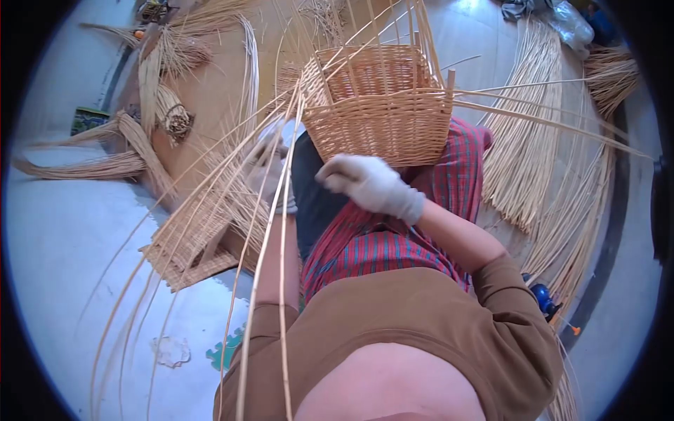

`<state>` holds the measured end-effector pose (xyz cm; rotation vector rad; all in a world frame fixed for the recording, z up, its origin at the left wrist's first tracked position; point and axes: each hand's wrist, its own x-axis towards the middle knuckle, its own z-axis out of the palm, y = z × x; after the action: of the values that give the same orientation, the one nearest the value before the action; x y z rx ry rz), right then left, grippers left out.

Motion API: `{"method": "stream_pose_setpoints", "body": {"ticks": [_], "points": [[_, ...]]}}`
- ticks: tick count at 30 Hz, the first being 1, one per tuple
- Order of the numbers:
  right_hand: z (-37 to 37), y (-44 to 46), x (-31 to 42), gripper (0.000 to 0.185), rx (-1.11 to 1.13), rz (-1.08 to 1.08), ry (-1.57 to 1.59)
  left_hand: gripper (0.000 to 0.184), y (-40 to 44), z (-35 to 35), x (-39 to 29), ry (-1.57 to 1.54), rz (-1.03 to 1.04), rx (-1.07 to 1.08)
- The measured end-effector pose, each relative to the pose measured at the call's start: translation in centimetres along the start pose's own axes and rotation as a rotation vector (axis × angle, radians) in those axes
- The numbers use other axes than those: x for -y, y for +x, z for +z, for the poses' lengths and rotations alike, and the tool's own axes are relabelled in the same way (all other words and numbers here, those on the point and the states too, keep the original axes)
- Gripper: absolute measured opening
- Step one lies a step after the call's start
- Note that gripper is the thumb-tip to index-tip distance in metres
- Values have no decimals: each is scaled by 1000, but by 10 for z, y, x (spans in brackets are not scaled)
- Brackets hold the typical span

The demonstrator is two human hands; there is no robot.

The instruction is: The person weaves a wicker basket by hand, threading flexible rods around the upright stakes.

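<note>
A partly woven wicker basket (382, 130) rests on my lap, its long loose canes fanning up and out from the rim. My right hand (368, 184), in a whitish glove, is just below the basket's front wall with its fingers curled closed; anything inside them is hidden. To the basket's left is my left hand (268, 172), also gloved. Long canes (270, 217) cross in front of it and it is smeared by motion, so its grip is unclear.
A flat woven piece (184, 242) with loose ends lies at the left. Bundles of cane (523, 140) spread over the floor on the right, with more bundles (172, 56) at upper left. A blue object (542, 298) is near my right elbow.
</note>
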<state>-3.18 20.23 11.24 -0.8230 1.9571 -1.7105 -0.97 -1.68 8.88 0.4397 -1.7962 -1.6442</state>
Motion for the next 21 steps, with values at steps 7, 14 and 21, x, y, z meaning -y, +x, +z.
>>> {"method": "stream_pose_setpoints", "body": {"ticks": [7, 14, 21], "points": [[75, 33, 38, 29, 303, -822, -342, 59, -44, -36, -25, -133, -18, 369], [-18, -6, 45, 21, 283, -444, -563, 52, 19, 22, -42, -142, 423, 375], [-110, 60, -65, 30, -436, -281, 887, 57, -11, 1, 5, -147, 264, 227]]}}
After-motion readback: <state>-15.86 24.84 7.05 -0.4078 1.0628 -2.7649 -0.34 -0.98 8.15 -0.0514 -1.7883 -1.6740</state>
